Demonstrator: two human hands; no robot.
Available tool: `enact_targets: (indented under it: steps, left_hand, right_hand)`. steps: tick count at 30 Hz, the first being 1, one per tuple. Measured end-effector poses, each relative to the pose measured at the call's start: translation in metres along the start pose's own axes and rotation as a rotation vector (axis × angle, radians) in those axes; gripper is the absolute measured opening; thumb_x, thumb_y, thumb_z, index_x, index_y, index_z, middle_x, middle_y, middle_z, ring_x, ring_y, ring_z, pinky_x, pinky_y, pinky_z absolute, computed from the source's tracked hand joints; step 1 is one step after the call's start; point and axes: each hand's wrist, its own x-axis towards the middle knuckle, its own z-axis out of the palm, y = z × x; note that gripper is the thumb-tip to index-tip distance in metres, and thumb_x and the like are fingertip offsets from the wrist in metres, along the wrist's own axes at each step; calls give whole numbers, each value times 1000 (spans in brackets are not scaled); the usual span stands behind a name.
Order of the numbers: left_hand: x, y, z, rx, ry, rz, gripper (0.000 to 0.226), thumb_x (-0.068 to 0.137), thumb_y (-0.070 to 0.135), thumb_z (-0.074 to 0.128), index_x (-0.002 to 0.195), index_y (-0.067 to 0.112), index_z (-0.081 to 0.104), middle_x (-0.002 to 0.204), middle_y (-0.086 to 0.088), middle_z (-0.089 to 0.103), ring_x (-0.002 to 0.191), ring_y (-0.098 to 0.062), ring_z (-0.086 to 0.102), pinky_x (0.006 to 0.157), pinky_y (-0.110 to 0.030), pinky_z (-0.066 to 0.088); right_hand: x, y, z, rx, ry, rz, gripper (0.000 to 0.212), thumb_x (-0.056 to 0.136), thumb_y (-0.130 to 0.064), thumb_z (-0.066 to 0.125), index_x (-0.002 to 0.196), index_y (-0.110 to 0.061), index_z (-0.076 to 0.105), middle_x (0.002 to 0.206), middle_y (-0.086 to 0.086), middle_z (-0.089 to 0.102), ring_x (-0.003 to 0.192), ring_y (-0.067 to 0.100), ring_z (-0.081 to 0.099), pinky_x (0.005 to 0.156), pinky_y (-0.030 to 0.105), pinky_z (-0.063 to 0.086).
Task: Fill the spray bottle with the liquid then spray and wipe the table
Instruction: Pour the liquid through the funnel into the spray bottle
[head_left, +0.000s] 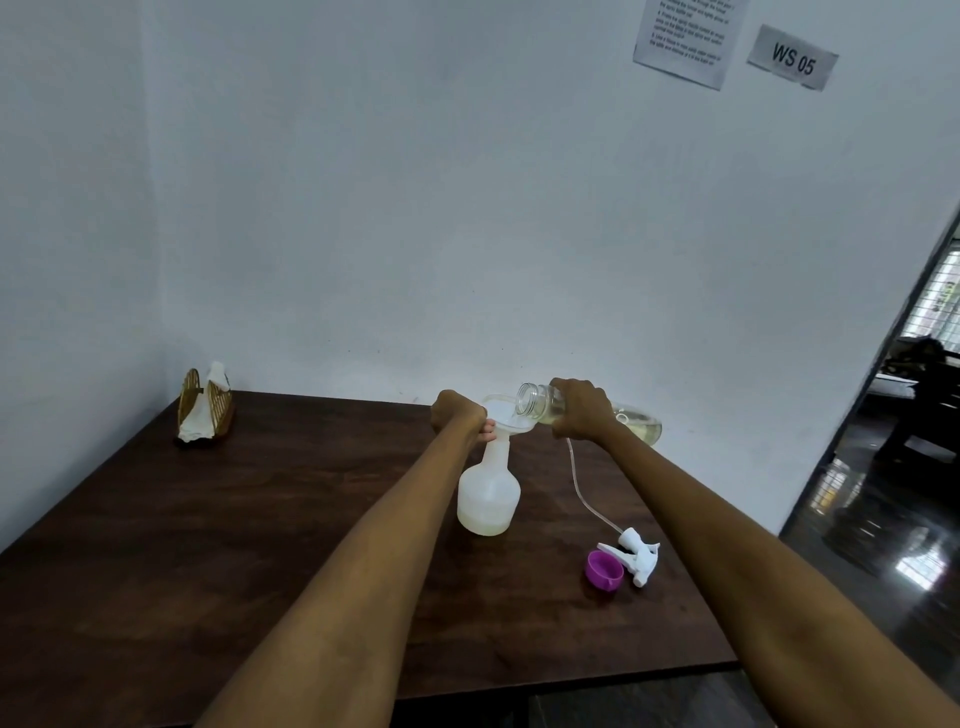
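Two bare forearms reach out from the bottom edge over a dark wooden table (218, 545) set into a corner of pale walls. Near the table's right side lies a purple cap (604, 570), open side up, touching a white trigger sprayer head (635, 557) that lies on its side; its thin clear dip tube (581, 488) curves away toward the far edge. Farther out, near the middle of the table, stands the white translucent spray bottle (487, 496), upright, with a shallow layer of pale liquid in its base. A white funnel (506, 415) sits in its neck. The left hand (458, 413) is curled at the funnel's left rim and the bottle neck, fingertips pinching just under the rim. The right hand (583, 408) wraps a clear plastic bottle (540, 405) held tipped almost level, its uncapped mouth over the funnel's bowl; yellowish liquid pools in the bottle's far end, beyond the wrist. Whether a stream is falling cannot be told. At the table's far left corner stands a wooden napkin holder (203, 410) with white tissues (208, 402) in it. High on the wall hang a printed instruction sheet (685, 39) and a sign reading "WS 05" (792, 57). An open doorway (893, 415) shows at right.
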Motion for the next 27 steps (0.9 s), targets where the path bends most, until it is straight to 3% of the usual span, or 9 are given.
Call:
enact_targets:
  steps: [5,8,10,14,18,21,25,27]
  left_hand:
    - [3,0,1,-12,1,-15,30,90,-11,52,62,-1,48,57,-16,51,45,-17,51,27,-22,45]
    - [5,0,2,-38,-8,-25,31,91,-11,51,62,0,46,58,-15,50,47,-17,50,52,-28,57]
    - [5,0,3,-62,-30,-42,32,92,-10,49,62,0,45,59,-15,48,48,-17,49,68,-33,55]
    - [4,-1,3,-71,-40,-38,34,93,-9,49,61,1,44,59,-14,47,49,-16,48,62,-32,56]
    - [4,-1,2,-88,-26,-38,34,93,-10,48,60,0,44,59,-15,47,49,-17,48,72,-34,53]
    - [5,-2,3,-95,-16,-34,34,93,-11,49,61,0,44,58,-16,48,48,-17,49,67,-34,54]
    - [5,-2,2,-57,-5,-17,32,92,-9,51,61,1,46,58,-16,50,47,-17,51,33,-24,49]
    - [6,-2,2,-38,-3,-10,31,91,-9,52,62,1,47,58,-15,51,46,-17,52,32,-24,47]
  right_hand:
    - [1,-1,0,-16,-1,-2,48,68,-9,70,114,-7,55,110,9,64,105,31,58,85,35,43]
    - [1,0,0,-21,-1,-2,48,67,-9,70,113,-8,54,109,9,65,104,31,59,85,35,43]
    - [1,1,0,-20,2,0,47,67,-9,69,112,-8,55,109,9,65,104,30,59,84,35,43]
    - [1,3,0,-33,-3,2,46,68,-9,69,112,-8,54,109,8,65,104,30,58,84,35,42]
    - [0,3,1,-26,4,1,44,68,-9,68,110,-7,55,108,9,65,104,31,59,81,33,41]
    - [0,3,2,-18,11,1,43,68,-8,67,109,-7,55,107,9,65,103,31,59,80,32,40]
    - [0,3,0,-5,15,1,40,67,-7,67,106,-7,56,105,10,65,102,32,59,76,30,35]
    - [0,4,0,-6,16,0,40,67,-7,67,106,-7,56,105,10,65,101,32,59,75,30,34]
